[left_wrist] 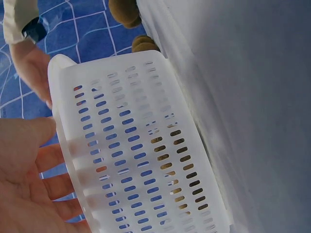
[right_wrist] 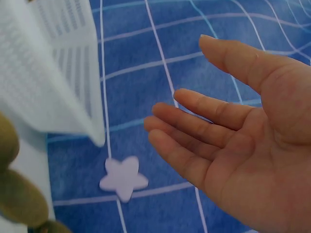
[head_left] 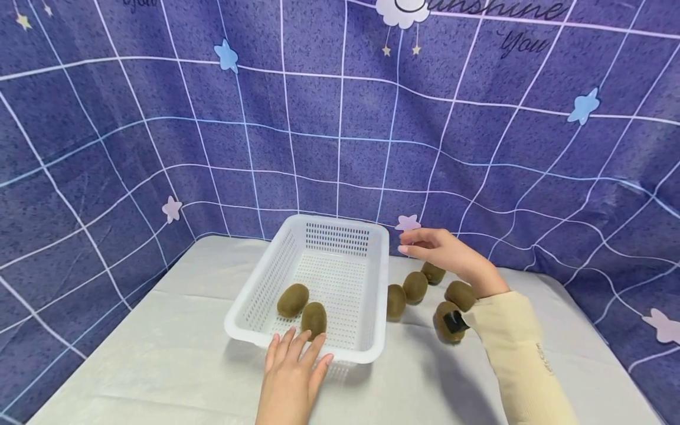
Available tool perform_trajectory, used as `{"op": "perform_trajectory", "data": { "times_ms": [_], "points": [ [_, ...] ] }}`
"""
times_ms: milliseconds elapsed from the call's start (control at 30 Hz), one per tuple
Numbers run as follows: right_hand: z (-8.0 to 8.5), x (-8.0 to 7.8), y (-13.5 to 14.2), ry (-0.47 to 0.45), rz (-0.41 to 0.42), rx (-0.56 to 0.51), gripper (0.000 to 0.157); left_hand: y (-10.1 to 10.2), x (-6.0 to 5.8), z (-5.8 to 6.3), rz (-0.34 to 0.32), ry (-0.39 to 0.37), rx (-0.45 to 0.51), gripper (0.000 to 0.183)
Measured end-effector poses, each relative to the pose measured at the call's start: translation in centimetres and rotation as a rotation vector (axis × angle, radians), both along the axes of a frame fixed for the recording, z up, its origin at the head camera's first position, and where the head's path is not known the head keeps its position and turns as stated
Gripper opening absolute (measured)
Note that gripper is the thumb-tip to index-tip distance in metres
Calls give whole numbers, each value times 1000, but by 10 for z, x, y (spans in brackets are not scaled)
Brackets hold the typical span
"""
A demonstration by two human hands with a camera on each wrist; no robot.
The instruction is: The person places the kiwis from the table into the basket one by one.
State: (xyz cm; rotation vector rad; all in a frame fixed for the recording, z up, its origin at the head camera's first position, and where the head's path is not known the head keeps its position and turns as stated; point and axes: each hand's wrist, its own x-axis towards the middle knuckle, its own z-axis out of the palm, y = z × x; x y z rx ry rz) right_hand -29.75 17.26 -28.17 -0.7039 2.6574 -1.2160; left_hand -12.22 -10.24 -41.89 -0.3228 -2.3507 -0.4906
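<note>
A white perforated plastic basket (head_left: pixel 376 330) stands on the table with two kiwis inside, one kiwi (head_left: pixel 293 300) beside another kiwi (head_left: pixel 314 320). At its near edge my left hand (head_left: pixel 292 369) rests with extended fingers over the rim; in the left wrist view the fingers (left_wrist: pixel 54 187) pass behind the basket's wall. My right hand (head_left: pixel 443 251) hovers right of the basket, its fingers loosely extended and its palm empty in the right wrist view. Under and near that arm lie several kiwis, among them a kiwi (head_left: pixel 415 287) and a kiwi (head_left: pixel 448 330) partly covered by a black wrist device.
White cloth (head_left: pixel 175 330) covers the table. Behind it hangs a blue grid-patterned curtain (head_left: pixel 313 106) with stars. A kiwi (head_left: pixel 395 304) lies close against the basket's right side.
</note>
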Motion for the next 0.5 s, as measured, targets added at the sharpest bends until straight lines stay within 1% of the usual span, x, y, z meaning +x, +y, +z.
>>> {"op": "perform_trajectory", "data": {
  "times_ms": [100,200,333,500],
  "points": [
    [-6,3,15,11,-7,-5,46,0,0,1,2,-8,1,35],
    [-12,7,30,19,-19,10,48,0,0,2,2,-8,2,35],
    [-24,11,46,-5,-36,5,49,0,0,2,1,-8,-1,35],
    [-42,12,63,-42,-27,-27,47,1,0,0,3,-7,-4,35]
  ]
}}
